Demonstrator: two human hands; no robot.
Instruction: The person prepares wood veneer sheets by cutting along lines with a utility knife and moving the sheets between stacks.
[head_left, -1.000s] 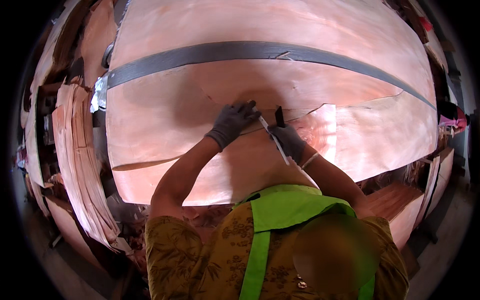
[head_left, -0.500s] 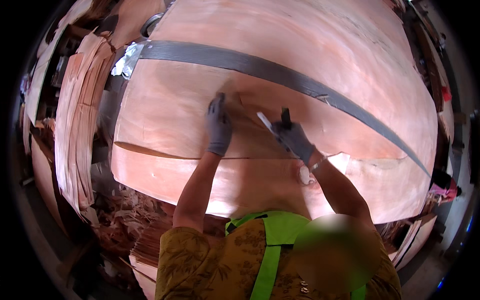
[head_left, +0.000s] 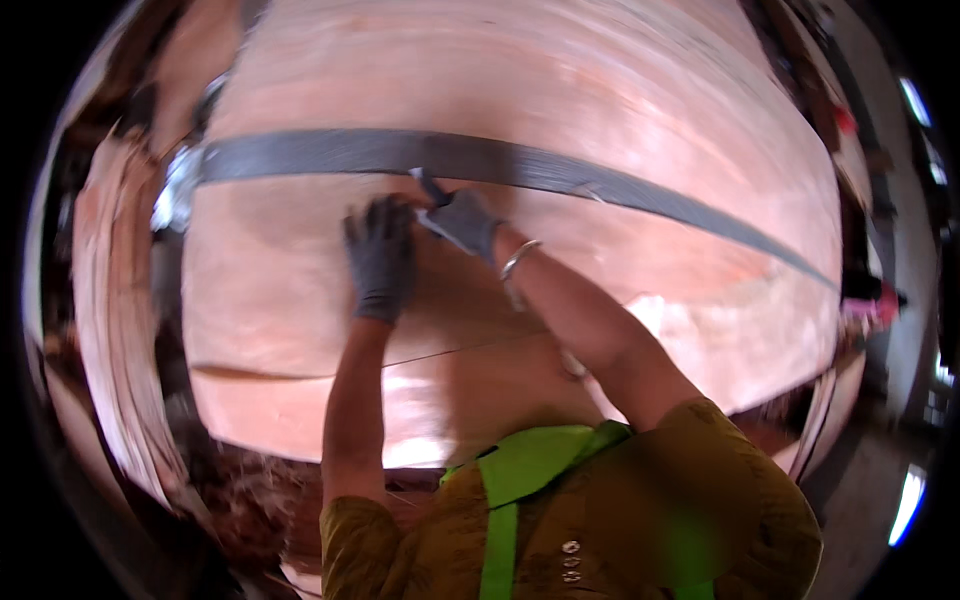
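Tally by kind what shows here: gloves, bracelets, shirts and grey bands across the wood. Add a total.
Gloves: 2
Bracelet: 1
Shirt: 1
Grey band: 1
Total: 5

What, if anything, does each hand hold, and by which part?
Right hand: a dark tool, kind unclear, gripped behind its pale end. Left hand: apparently nothing.

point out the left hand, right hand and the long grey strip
Left hand (head_left: 381,258): head view, back of the glove.
Right hand (head_left: 467,221): head view, back of the glove.
Grey strip (head_left: 295,155): head view, its left stretch.
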